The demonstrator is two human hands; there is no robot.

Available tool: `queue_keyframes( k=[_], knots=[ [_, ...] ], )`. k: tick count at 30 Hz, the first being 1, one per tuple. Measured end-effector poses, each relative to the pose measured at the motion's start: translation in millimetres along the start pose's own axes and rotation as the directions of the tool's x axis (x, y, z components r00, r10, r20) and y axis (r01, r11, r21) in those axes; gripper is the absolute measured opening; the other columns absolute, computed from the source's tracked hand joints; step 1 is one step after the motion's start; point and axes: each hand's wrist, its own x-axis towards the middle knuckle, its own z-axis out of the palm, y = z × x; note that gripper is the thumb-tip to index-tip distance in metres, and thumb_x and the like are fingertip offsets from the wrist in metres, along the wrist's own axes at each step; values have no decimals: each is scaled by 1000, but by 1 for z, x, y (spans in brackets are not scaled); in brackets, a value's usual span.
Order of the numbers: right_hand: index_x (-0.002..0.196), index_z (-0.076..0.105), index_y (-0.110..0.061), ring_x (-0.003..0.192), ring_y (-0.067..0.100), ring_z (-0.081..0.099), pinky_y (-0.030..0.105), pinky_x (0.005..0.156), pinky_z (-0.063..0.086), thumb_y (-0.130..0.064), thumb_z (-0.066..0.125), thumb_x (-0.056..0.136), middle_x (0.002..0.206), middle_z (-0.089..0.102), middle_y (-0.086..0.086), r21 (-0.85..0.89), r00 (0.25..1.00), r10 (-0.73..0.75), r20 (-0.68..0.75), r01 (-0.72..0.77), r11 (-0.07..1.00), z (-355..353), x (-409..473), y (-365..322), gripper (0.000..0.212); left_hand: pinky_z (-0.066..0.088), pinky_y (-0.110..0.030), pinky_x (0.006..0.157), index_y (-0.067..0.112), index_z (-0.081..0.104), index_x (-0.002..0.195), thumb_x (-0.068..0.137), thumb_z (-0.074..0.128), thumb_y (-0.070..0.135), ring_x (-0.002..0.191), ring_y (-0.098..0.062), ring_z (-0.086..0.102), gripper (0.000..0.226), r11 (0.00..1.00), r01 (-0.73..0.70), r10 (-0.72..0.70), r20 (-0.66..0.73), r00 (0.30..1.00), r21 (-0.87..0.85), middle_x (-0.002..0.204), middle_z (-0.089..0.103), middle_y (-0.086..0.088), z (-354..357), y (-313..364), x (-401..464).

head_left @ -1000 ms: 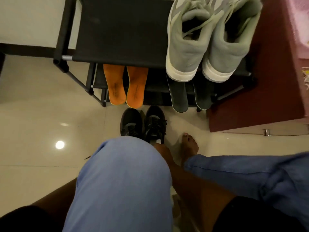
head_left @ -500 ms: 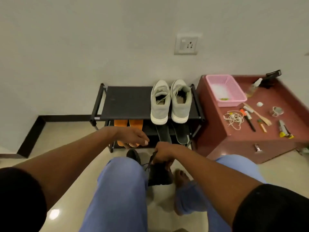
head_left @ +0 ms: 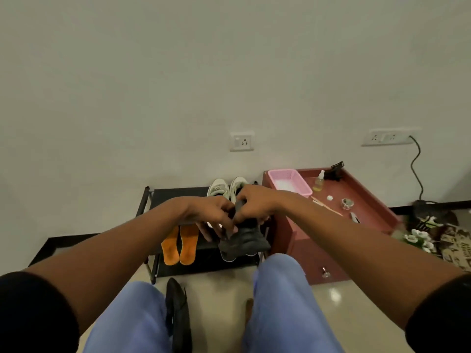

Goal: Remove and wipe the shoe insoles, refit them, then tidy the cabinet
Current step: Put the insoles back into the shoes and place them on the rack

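both hands [head_left: 211, 212] gripping black shoe [head_left: 242, 244], dark, ridged sole tilted toward camera

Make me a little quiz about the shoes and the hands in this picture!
1. True or false: both hands, left hand and right hand, hold the black shoe.
2. What colour are the two insoles leaning on the rack?
A. orange
B. green
C. white
3. Fill in: the other black shoe lies on the ____, between the knees.

Key: 1 true; 2 A; 3 floor.
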Motion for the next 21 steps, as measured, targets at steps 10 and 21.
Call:
queue_keyframes(
  k=[10,21],
  knots=[
    [87,65,-12,64,20,65,29,55,52,-35,83,74,79,67,5,-82,952,62,-299,-90,993,-67,-83,24,32,64,-51,83,18,66,118,89,78,18,104,-30,73,32,950,-311,313,-207,927,42,114,69,-10,8,92,5],
    [81,59,-17,68,16,55,31,57,42,-35,72,78,79,60,2,43,882,110,-459,-101,994,-55,-79,99,22,58,-33,81,25,69,108,67,75,28,89,-17,69,41,922,-370,386,-369,845,117,103,73,1,30,113,76]
  ],
)
